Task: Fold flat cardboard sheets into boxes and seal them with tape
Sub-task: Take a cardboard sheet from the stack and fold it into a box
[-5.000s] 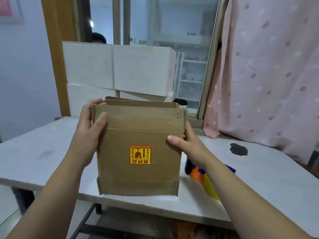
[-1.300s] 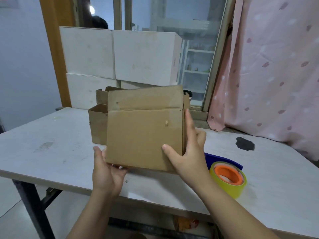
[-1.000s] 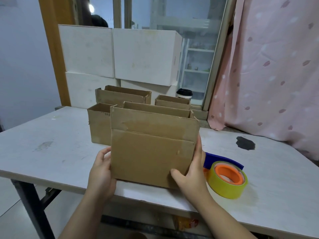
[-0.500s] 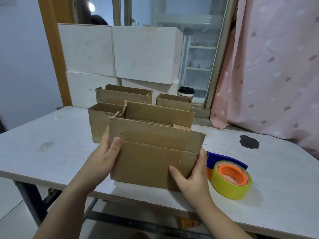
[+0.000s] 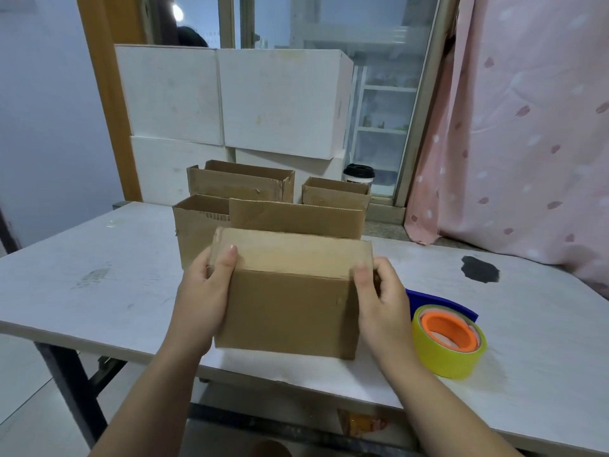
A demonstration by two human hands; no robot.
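A brown cardboard box [image 5: 290, 308] stands on the white table [image 5: 99, 291] near its front edge. Its near top flap is folded down flat and the far flap still stands upright behind it. My left hand [image 5: 204, 291] grips the box's left end, thumb pressing on the folded flap. My right hand [image 5: 379, 301] grips the right end, thumb on the flap's right corner. A yellow tape roll [image 5: 448, 344] with an orange core lies on the table just right of my right hand.
Three open cardboard boxes [image 5: 240, 183] stand behind the held one. White boxes [image 5: 230, 100] are stacked against the window behind them. A black-lidded cup [image 5: 358, 174] sits by the window. A blue sheet [image 5: 438, 303] lies under the tape. A pink curtain [image 5: 527, 127] hangs at right.
The near top flap has been pushed down flat onto the box. My left hand slid round to the left end and my right thumb rose onto the flap.
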